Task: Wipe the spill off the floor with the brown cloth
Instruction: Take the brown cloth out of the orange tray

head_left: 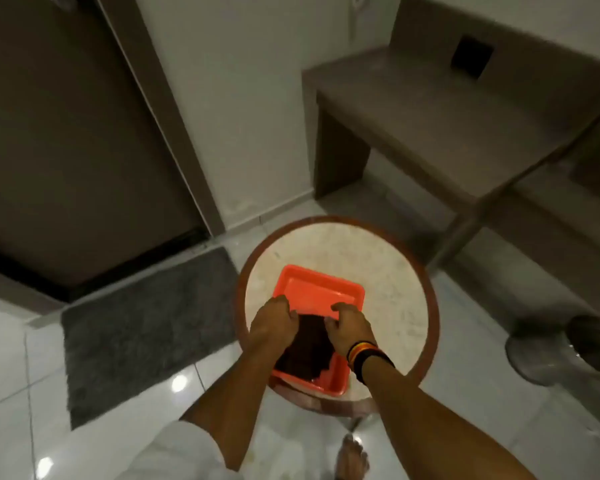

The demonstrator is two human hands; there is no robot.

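A dark brown cloth (307,353) lies in an orange plastic tray (321,289) on a small round table. My left hand (274,322) grips the cloth's left upper edge with curled fingers. My right hand (349,327), wearing dark wristbands, pinches the cloth's right upper corner. Both hands hover over the tray's middle. The far half of the tray is bare. I cannot make out any spill on the glossy white floor (136,438).
The round table (399,271) has a pale marble top and a brown rim. A grey doormat (142,330) lies left of it before a dark door (66,133). A brown desk (413,112) stands at the right. A round chair base (541,355) sits on the floor. My bare foot (352,459) is below.
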